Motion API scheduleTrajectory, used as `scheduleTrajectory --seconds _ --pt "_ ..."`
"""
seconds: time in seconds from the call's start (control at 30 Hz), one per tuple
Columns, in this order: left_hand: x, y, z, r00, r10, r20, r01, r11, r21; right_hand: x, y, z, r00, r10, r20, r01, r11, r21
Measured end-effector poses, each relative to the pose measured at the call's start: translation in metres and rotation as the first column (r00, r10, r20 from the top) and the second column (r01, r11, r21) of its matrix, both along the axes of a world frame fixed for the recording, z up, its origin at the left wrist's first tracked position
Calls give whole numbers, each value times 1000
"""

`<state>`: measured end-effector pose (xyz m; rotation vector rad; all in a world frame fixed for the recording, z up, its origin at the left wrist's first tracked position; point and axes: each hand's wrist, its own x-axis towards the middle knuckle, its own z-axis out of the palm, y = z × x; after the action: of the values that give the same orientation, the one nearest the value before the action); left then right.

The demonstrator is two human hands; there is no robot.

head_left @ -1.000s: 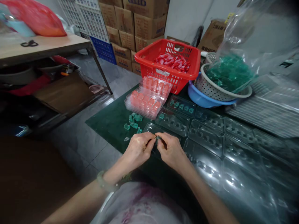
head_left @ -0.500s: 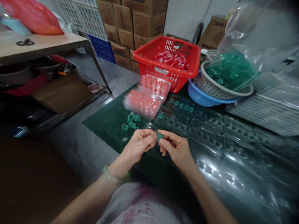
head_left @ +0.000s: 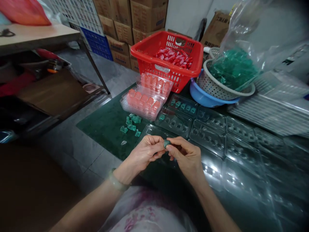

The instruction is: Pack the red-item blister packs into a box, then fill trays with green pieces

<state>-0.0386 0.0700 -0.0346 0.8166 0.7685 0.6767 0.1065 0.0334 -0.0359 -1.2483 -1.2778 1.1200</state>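
My left hand (head_left: 145, 152) and my right hand (head_left: 187, 155) meet over the near edge of a dark green table (head_left: 106, 125). Both pinch one small green plastic piece (head_left: 166, 143) between their fingertips. Just behind the hands lies a clear blister tray (head_left: 154, 131) with empty pockets. A few loose green pieces (head_left: 131, 124) lie on the table left of it. Further back, a clear tray (head_left: 183, 105) holds several green pieces, and a stack of trays filled with red pieces (head_left: 145, 101) sits beside it.
A red basket (head_left: 169, 59) of red pieces stands at the back. A white colander (head_left: 224, 88) in a blue bowl holds a plastic bag of green pieces (head_left: 233, 67). More clear trays (head_left: 238, 151) cover the table's right side. Cardboard boxes (head_left: 147, 16) and a wooden table (head_left: 33, 33) stand beyond.
The hands have risen a little off the tray and the green piece now shows more clearly between the fingertips. The view has shifted slightly to the right.
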Motion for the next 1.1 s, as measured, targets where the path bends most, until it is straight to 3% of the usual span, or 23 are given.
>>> scheduleTrajectory --seconds 0.1,0.2,0.3,0.43,0.6,0.83,0.97,1.1 --pt "0 -1 0 998 53 -46 -55 998 -25 9 11 6 999 -4 45 6 999 -49" --pt "-6 0 6 985 170 -8 -170 977 -128 26 42 5 958 -103 269 87 994 71" --pt "-19 -1 15 937 344 60 -309 897 -317 37 82 -5 845 -186 502 66 967 247" --pt "-36 -3 22 893 431 131 -335 830 -447 32 114 -22 686 -117 719 -66 973 222" --pt "-42 -3 17 889 430 160 -326 837 -439 23 119 -25 548 -45 835 -99 988 118" --pt "-44 3 17 884 444 146 -356 843 -404 10 117 -19 324 -46 945 -167 980 105" --pt "-46 7 16 882 458 115 -387 840 -379 10 115 -21 271 -104 957 -160 975 151" --pt "-46 10 11 880 463 104 -402 843 -357 13 114 -17 203 -78 976 -185 976 117"
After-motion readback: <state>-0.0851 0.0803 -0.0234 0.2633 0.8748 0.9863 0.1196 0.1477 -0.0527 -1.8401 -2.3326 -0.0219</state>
